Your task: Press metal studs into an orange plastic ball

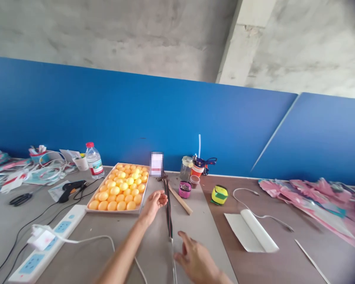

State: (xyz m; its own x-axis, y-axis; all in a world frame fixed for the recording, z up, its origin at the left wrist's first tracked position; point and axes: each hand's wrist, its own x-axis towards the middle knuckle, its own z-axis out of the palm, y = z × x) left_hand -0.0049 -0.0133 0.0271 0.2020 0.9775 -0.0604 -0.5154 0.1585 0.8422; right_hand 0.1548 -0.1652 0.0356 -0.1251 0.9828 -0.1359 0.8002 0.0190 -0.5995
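Note:
A long narrow dark strap (168,213) runs away from me over the grey tabletop, and a thin pale strip continues from its near end. Left of the strap, my left hand (154,204) hovers with palm turned sideways and fingers loosely bent, holding nothing visible. My right hand (197,258) is nearer, just right of the pale strip, its thumb and forefinger apart. Whether either hand touches the strap I cannot tell. Beyond my left hand stands a tray (112,212) filled with orange balls (121,187). A hammer with a wooden handle (182,200) lies right of the strap.
A power strip (51,240) with a white plug (41,236), a glue gun (71,190) and a bottle (94,161) are left. Rightward are a purple container (185,189), a yellow-green roll (219,195), curled white paper (254,232), a cable (248,205) and pink material (307,197). A blue partition (136,114) stands behind.

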